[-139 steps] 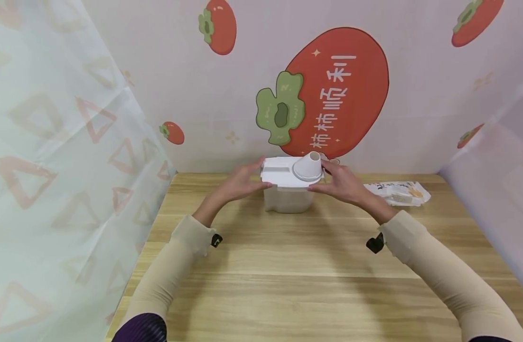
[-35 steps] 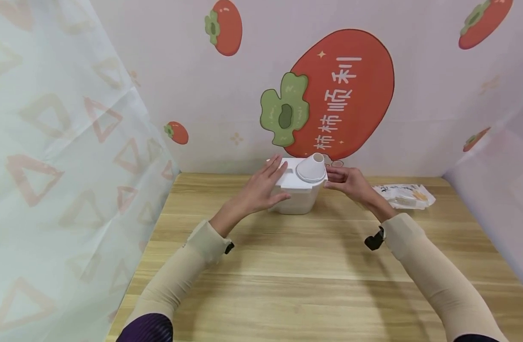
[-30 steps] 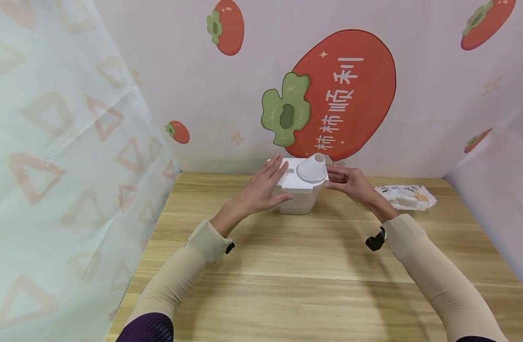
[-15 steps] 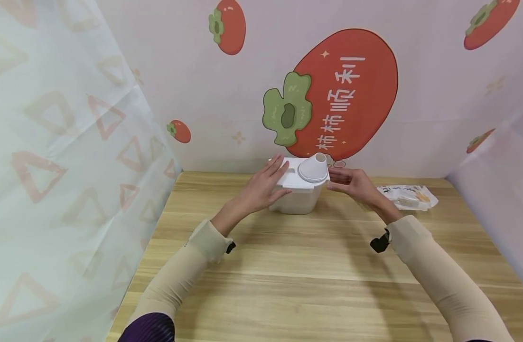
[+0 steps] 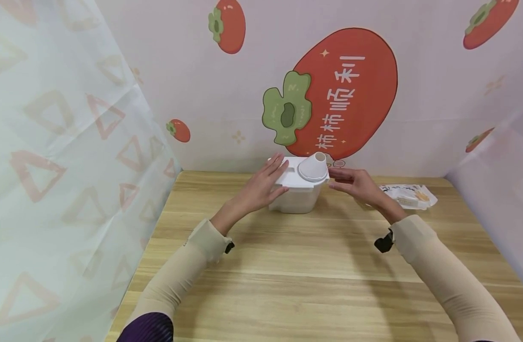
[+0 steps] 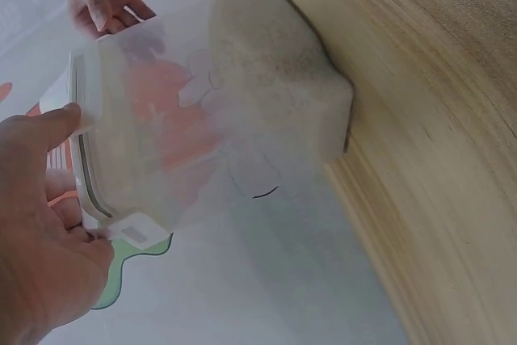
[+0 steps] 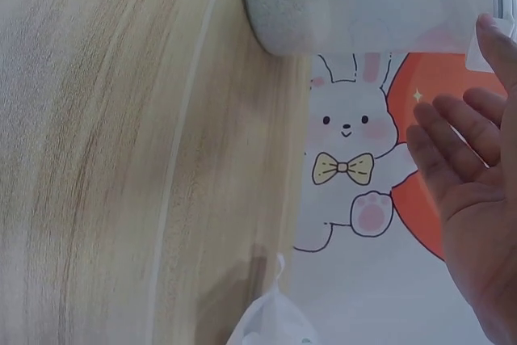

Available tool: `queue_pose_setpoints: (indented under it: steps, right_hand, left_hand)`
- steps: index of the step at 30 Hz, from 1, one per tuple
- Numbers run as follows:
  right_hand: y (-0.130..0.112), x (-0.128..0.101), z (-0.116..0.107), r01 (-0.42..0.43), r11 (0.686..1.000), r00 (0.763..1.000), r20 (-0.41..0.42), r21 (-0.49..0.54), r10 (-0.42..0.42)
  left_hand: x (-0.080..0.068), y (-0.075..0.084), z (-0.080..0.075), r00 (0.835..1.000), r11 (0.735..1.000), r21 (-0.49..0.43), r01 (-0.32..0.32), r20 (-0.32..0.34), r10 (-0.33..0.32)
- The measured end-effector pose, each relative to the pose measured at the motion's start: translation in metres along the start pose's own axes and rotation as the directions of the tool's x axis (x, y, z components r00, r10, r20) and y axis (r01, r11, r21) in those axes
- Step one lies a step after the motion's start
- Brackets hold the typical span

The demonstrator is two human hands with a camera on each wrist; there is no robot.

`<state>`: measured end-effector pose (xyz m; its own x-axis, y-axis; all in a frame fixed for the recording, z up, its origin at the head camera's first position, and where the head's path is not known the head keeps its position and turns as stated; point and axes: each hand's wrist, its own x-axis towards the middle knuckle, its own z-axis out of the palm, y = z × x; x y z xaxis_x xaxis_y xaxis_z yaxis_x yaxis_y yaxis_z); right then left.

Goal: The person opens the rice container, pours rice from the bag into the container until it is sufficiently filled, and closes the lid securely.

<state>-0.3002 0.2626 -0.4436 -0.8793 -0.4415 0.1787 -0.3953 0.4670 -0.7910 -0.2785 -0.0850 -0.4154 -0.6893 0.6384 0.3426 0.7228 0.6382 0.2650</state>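
Note:
A translucent plastic storage container point(image 5: 293, 202) stands upright near the back wall. Pale grains point(image 6: 283, 78) fill its lower part in the left wrist view. On its white lid point(image 5: 289, 179), toward the right, sits a white cone-shaped cap point(image 5: 313, 167) with a round opening. My left hand point(image 5: 259, 189) holds the lid's left end, fingers across the top and thumb at the front edge. Beside the right end is my right hand point(image 5: 357, 184); in the right wrist view its thumb is at a white side latch point(image 7: 485, 50), with the other fingers loosely extended.
A white printed packet point(image 5: 408, 197) lies on the wooden table point(image 5: 287, 285) to the right of the container. Patterned sheets cover the back wall point(image 5: 201, 95) and both side walls, close around the table. Each wrist carries a small black device.
Earlier both hands spanned the lid's two ends. My left hand has since moved right, farther over the lid. The right fingers have loosened, and that hand has lately drawn slightly right.

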Motion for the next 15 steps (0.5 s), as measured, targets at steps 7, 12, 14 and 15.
queue_pose_setpoints:
  steps: [7,12,14,15]
  right_hand:
    - [0.000,-0.002,-0.004,-0.002,0.973,1.000,0.019,-0.229,0.006]
    - [0.000,-0.003,-0.006,0.000,0.925,0.999,0.040,-0.379,0.016]
    - [0.001,-0.004,-0.006,-0.004,0.908,0.999,0.047,-0.418,0.027]
    - [0.001,-0.004,-0.006,-0.013,0.900,0.998,0.049,-0.436,0.038]
  left_hand:
    - [-0.005,-0.005,0.001,0.998,1.000,0.000,0.011,0.055,-0.011]
    - [-0.010,-0.009,-0.001,0.998,0.999,-0.003,0.038,0.060,-0.038]
    - [-0.012,-0.012,-0.003,0.995,0.998,-0.003,0.065,0.072,-0.064]
    - [-0.014,-0.013,-0.005,0.994,0.997,-0.002,0.080,0.080,-0.079]
